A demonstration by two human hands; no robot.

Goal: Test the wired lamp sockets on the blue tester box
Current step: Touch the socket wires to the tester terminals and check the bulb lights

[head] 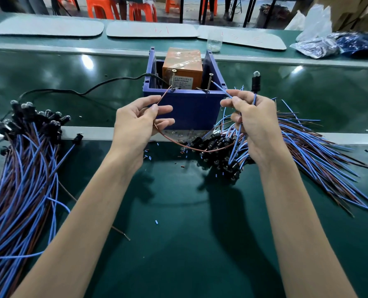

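Blue plastic forms the tester box (187, 108), which stands on the green bench top (178, 233) just beyond the two hands, with an orange block (182, 67) inside and two screws upright at its front rim. The left hand (135, 123) pinches a brown wire (163, 95) between thumb and forefinger, and the wire's tip reaches the foot of the left screw (173, 79). The right hand (254, 121) pinches a blue wire (220, 88) whose end lies just beside the right screw (210, 81); contact cannot be told. Its other fingers curl round the lead of a black lamp socket (256, 82), upright above the fist. A left heap of wired sockets (28, 168) lies at the bench's left, and a right heap (307, 147) spreads under the right hand. A black cable (71, 91) runs into the box.
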